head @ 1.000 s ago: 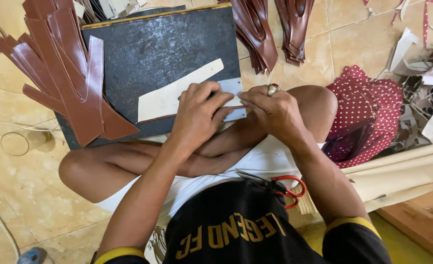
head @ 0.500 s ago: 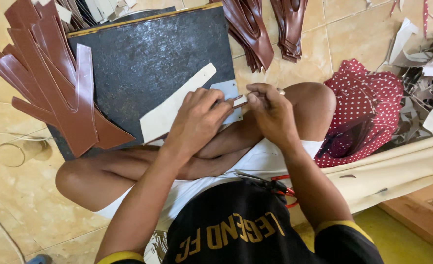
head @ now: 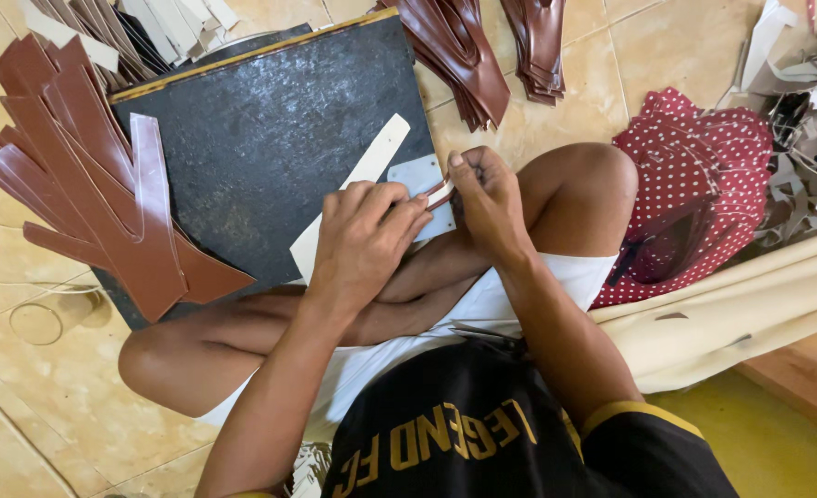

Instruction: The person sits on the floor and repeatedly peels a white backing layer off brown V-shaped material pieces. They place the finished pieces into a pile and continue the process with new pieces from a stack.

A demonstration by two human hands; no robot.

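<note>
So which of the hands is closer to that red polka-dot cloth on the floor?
Right. The right hand is over the dark board's edge, just across the knee from the polka-dot cloth. The left hand is farther away, pressing on the cream strip.

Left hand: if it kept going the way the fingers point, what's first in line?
Probably the right hand: the left hand points up-right along the small strip both pinch, fingertips nearly touching. Depth is unclear.

Cream strip (head: 371,166) flat, diagonal on black board (head: 270,138); near end under hands.
</note>
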